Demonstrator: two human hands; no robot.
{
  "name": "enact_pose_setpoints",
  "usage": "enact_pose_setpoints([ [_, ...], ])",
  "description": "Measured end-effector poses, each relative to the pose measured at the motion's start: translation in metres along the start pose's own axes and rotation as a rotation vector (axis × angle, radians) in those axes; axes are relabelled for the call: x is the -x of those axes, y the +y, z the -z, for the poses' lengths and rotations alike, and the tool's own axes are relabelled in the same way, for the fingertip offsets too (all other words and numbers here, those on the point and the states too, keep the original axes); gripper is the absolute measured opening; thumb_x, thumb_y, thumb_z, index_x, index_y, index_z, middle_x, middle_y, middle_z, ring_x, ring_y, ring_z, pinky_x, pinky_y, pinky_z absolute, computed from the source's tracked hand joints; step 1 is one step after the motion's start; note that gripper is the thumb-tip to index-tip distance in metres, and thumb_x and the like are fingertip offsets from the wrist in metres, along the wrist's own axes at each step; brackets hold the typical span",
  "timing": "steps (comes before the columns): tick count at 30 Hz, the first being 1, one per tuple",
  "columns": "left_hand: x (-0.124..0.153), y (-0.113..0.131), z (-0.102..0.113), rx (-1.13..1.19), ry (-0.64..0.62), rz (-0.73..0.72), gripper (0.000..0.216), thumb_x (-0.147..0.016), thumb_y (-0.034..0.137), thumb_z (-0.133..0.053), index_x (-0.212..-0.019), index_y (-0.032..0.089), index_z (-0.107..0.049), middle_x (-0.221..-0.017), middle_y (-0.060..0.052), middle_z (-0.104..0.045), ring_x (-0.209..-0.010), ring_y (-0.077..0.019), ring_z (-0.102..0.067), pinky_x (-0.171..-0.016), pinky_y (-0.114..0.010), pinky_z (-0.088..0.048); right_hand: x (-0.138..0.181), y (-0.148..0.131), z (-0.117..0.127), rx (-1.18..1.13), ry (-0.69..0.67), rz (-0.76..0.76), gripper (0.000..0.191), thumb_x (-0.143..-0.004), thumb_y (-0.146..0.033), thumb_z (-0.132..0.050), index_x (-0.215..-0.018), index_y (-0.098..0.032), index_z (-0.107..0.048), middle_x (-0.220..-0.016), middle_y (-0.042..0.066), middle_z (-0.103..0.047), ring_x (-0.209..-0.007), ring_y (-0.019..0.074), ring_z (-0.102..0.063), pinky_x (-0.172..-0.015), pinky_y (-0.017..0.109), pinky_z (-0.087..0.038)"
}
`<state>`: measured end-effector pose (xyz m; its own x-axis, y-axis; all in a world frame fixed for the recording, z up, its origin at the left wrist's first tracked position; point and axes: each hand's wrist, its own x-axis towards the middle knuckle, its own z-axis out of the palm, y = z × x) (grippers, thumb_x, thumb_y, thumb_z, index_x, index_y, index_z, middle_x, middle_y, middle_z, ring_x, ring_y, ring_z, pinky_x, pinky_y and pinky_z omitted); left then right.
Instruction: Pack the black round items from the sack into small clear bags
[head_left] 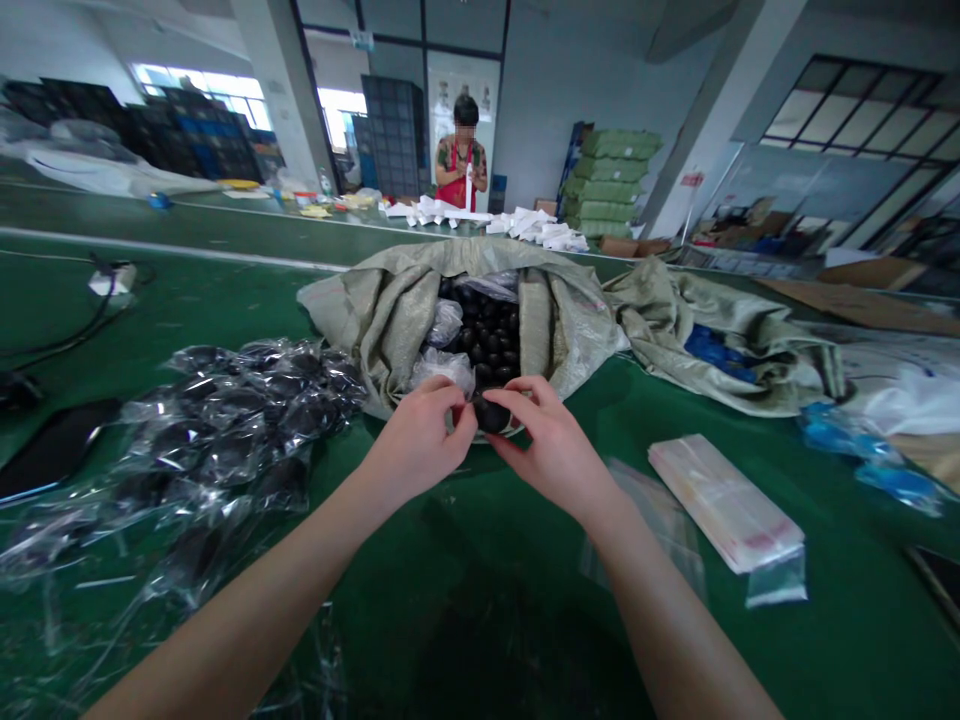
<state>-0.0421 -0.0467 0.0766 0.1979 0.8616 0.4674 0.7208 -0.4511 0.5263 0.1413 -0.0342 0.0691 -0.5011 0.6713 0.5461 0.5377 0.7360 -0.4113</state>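
In front of the open woven sack (577, 330), both my hands meet at one smooth, rounded black piece (492, 414). My right hand (555, 440) grips it from the right between thumb and fingers. The fingers of my left hand (420, 435) are pinched together at its left edge. Many similar black pieces (491, 340) fill the sack, with crumpled clear plastic (446, 370) at their left. To the left lies a heap of black pieces in clear bags (240, 430). A stack of clear flat bags (727, 500) lies right of my right forearm.
A phone (52, 450) and a cable with a white box (112, 278) lie at the left. Another woven sack (720, 330) holding something blue rests at the right. Across the green table (480, 600), a person (461, 165) stands behind white pieces (536, 228).
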Motion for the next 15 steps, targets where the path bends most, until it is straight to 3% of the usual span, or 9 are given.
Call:
enact_pose_setpoints([
  [3,0.0004,0.0002,0.0007,-0.006,-0.005,-0.035,0.025,-0.088,0.019,-0.046,-0.063,0.017,-0.051,-0.08,-0.004,-0.055,-0.073,-0.0152,-0.054,-0.073,-0.032,-0.047,0.0005,0.0023,0.0023,0.0,-0.03,0.039,0.046,-0.083,-0.008,-0.057,-0.126,-0.024,-0.056,-0.115,0.009,-0.049,-0.091,0.0172,-0.059,-0.085,0.037,-0.054],
  [6,0.0,0.0004,0.0003,0.001,-0.006,-0.106,0.021,-0.087,0.018,-0.046,-0.066,0.017,-0.051,-0.087,-0.006,-0.056,-0.085,-0.017,-0.056,-0.082,-0.033,-0.048,0.0004,0.002,0.0057,0.0,-0.059,0.044,0.048,-0.084,-0.008,-0.055,-0.129,-0.025,-0.054,-0.117,0.009,-0.05,-0.095,0.0183,-0.06,-0.089,0.038,-0.053],
  [10,0.0,0.0018,-0.0009,-0.009,0.002,-0.113,0.021,-0.09,0.017,-0.043,-0.071,0.017,-0.054,-0.092,-0.008,-0.057,-0.092,-0.0187,-0.057,-0.088,-0.035,-0.048,0.0004,-0.0001,0.0072,0.075,-0.056,-0.033,0.044,-0.085,-0.02,-0.061,-0.128,-0.023,-0.054,-0.114,0.01,-0.054,-0.099,0.0229,-0.061,-0.087,0.041,-0.054],
  [15,0.0016,0.0041,-0.0007,-0.068,-0.015,-0.1,0.022,-0.089,0.018,-0.044,-0.068,0.017,-0.052,-0.086,-0.007,-0.056,-0.084,-0.019,-0.056,-0.08,-0.036,-0.049,-0.0004,0.0019,0.006,0.135,-0.011,-0.142,0.036,-0.084,-0.033,-0.067,-0.116,-0.018,-0.06,-0.104,0.011,-0.062,-0.092,0.0241,-0.063,-0.083,0.04,-0.052],
])
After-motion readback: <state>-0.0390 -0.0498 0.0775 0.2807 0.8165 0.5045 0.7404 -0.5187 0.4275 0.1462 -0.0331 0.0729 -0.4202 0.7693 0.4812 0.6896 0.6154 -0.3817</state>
